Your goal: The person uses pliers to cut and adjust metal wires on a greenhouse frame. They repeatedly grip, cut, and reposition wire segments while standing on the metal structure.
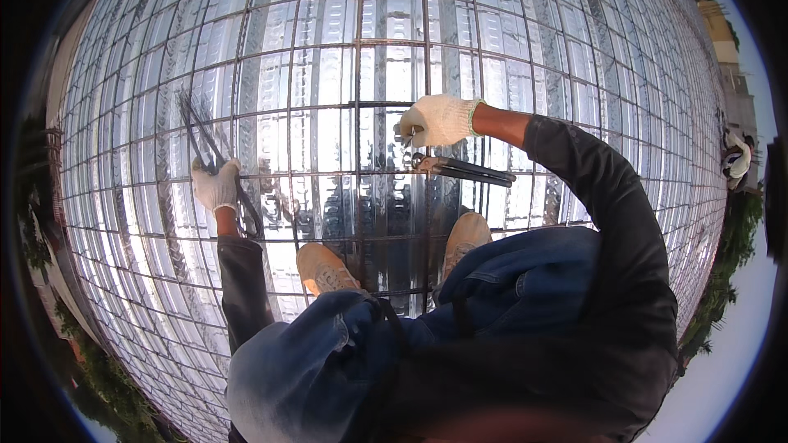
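My left hand (216, 184), in a white knit glove, is closed around a bundle of thin dark tie wires (201, 127). The bundle sticks up past the fingers, and its looped end hangs below the hand. My right hand (437, 121), also gloved, has its fingers curled at a crossing of the steel bars. Whatever sits between those fingertips is too small to make out. Just below it, pincers with black handles (472, 171) rest by a bar of the rebar mesh (361, 74), jaws toward the left, apart from the hand.
Shiny ribbed metal decking (271, 78) lies under the mesh. My tan shoes (327, 269) stand among the bars, with my knees bent above. Another person (737, 156) is at the far right edge. Greenery (722, 279) shows beyond the deck.
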Demonstrator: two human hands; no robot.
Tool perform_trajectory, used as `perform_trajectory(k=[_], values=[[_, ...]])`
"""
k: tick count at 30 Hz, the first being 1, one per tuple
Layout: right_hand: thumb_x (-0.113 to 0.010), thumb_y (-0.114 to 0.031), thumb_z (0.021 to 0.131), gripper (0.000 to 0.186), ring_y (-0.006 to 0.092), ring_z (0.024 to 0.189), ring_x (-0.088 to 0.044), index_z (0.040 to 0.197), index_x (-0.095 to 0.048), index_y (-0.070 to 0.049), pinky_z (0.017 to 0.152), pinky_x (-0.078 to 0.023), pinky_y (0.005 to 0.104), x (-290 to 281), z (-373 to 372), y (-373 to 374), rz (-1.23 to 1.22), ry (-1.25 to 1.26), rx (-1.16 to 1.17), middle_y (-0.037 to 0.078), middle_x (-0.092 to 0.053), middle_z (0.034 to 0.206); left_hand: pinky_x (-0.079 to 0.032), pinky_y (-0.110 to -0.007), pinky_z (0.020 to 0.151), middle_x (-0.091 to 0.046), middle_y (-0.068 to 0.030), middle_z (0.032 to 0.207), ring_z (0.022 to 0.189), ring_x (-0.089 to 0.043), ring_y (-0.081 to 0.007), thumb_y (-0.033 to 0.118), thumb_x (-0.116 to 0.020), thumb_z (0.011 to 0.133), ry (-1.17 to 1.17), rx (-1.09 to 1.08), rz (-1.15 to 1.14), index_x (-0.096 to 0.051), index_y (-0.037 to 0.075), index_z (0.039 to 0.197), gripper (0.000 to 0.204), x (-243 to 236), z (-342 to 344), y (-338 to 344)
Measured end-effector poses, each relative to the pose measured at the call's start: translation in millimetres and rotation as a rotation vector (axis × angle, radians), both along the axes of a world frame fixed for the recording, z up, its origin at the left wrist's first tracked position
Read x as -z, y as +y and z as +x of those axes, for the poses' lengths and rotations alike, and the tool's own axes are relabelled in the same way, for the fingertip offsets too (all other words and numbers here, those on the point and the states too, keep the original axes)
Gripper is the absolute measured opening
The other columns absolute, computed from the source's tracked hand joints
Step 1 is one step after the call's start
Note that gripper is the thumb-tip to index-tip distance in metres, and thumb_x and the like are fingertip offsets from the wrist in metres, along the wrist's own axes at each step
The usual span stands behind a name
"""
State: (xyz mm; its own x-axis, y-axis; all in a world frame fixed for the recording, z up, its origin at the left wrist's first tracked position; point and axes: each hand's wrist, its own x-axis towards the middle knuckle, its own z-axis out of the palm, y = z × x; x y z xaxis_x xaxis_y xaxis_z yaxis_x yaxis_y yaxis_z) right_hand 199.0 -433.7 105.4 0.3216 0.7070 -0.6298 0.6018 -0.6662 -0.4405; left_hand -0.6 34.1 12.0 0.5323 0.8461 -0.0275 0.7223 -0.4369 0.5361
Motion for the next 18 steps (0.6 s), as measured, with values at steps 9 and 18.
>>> perform_trajectory(k=[9,18], values=[[-0.073,-0.036,0.103,0.057,0.04,0.118,-0.079,0.148,-0.07,-0.001,0.105,-0.062,0.0484,-1.9,-10.2,12.3,0.194,-0.237,0.058,0.024,-0.081,0.129,-0.055,-0.037,0.083,-0.069,-0.0105,0.109,0.091,-0.067,-0.0204,0.028,-0.097,0.08,-0.463,-0.087,-0.38,-0.054,0.001,0.148,0.085,-20.9,-15.6,36.7],[-0.069,-0.032,0.112,0.035,0.0247,0.096,-0.084,0.13,-0.081,-0.004,0.088,-0.067,0.0391,-39.7,-51.9,48.0,0.573,-0.008,0.203,0.016,-0.085,0.108,-0.061,-0.057,0.089,-0.064,-0.0286,0.127,0.11,-0.069,-0.0413,0.038,-0.056,0.106,-1.195,0.208,-1.555,-0.06,0.001,0.125,0.041,-116.7,14.8,-53.6]])
